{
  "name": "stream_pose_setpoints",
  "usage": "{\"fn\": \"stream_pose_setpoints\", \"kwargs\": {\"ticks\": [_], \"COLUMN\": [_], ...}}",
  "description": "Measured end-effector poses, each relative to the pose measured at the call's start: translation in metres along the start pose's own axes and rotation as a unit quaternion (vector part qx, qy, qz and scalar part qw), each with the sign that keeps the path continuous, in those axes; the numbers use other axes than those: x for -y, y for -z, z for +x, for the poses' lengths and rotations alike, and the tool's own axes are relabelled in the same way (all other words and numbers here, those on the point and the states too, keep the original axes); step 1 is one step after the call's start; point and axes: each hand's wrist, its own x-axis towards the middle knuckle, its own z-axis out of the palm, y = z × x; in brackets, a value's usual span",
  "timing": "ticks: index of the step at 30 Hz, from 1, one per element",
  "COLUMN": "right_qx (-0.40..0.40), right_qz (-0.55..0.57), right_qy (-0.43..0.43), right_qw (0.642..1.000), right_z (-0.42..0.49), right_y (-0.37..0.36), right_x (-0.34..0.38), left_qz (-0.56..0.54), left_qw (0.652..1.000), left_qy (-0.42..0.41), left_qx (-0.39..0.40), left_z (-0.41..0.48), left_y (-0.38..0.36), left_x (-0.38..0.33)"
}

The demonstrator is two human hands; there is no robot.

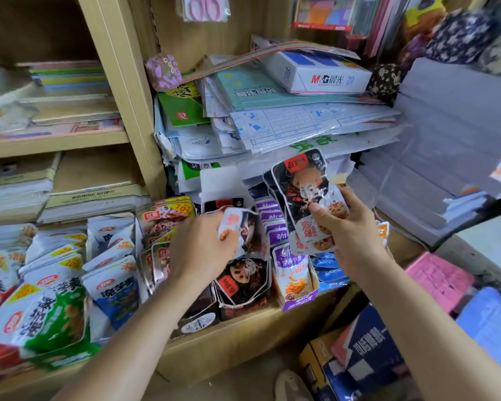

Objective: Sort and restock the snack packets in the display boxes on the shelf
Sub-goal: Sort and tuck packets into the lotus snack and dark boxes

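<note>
Prob midway: right hand (pixel 356 230) fingers clamp black-and-white lotus-root snack packets (pixel 307 198), left hand (pixel 203 247) pinches another; dark display box (pixel 243 305) w/ few inside.

A small stationery-and-snack shop: wooden shelves (pixel 119 82) hold stacked notebooks (pixel 70 76) at far left, a boxed ream of copy paper (pixel 318 73) sits on piled forms, and display boxes (pixel 297 296) of snack packets (pixel 113 285) crowd the near shelf.
</note>
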Motion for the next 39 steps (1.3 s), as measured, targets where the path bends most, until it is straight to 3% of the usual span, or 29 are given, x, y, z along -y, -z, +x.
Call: {"fn": "stream_pose_setpoints", "kwargs": {"ticks": [2,4,6,10,13,15,19,23,28,31,34,37,39], "right_qx": [-0.018,-0.028,-0.025,-0.012,-0.001,0.0,0.024,0.044,-0.055,-0.084,-0.091,-0.084,-0.085], "right_qz": [0.006,0.006,-0.005,-0.052,0.015,0.059,0.086,0.053,0.023,0.03,0.041,0.043,0.039], "right_qy": [-0.003,0.0,0.01,0.031,0.002,-0.038,-0.124,-0.107,-0.065,-0.06,-0.049,-0.03,-0.021], "right_qw": [1.0,1.0,1.0,0.998,1.0,0.998,0.988,0.992,0.996,0.994,0.994,0.995,0.995], "right_z": [-0.002,-0.004,-0.009,-0.017,-0.023,-0.024,-0.019,-0.015,-0.011,-0.008,-0.005,-0.004,-0.003], "right_y": [-0.002,-0.005,-0.011,-0.023,-0.03,-0.029,-0.018,-0.013,-0.015,-0.009,-0.004,-0.002,-0.001], "right_x": [-0.003,-0.004,-0.004,-0.01,-0.008,-0.004,0.001,0.001,-0.008,-0.009,-0.003,0.005,0.007], "left_qz": [-0.114,-0.23,-0.277,-0.271,-0.25,-0.2,-0.163,-0.175,-0.231,-0.25,-0.198,0.018,0.13], "left_qw": [0.988,0.953,0.934,0.952,0.966,0.975,0.979,0.971,0.95,0.955,0.973,0.987,0.976], "left_qy": [0.041,0.079,0.052,-0.019,-0.06,-0.092,-0.109,-0.113,-0.148,-0.14,-0.118,-0.115,-0.125], "left_qx": [-0.094,-0.179,-0.22,-0.138,-0.012,0.031,0.058,0.116,0.151,0.08,0.0,0.113,0.125], "left_z": [0.004,0.004,0.002,-0.003,-0.004,-0.006,-0.01,-0.016,-0.014,0.0,0.012,0.011,0.008], "left_y": [0.01,0.017,0.016,-0.002,-0.018,-0.025,-0.03,-0.04,-0.036,-0.018,0.003,0.013,0.006], "left_x": [-0.002,-0.008,-0.014,-0.035,-0.038,-0.036,-0.039,-0.038,-0.036,-0.023,0.0,0.015,0.019]}}
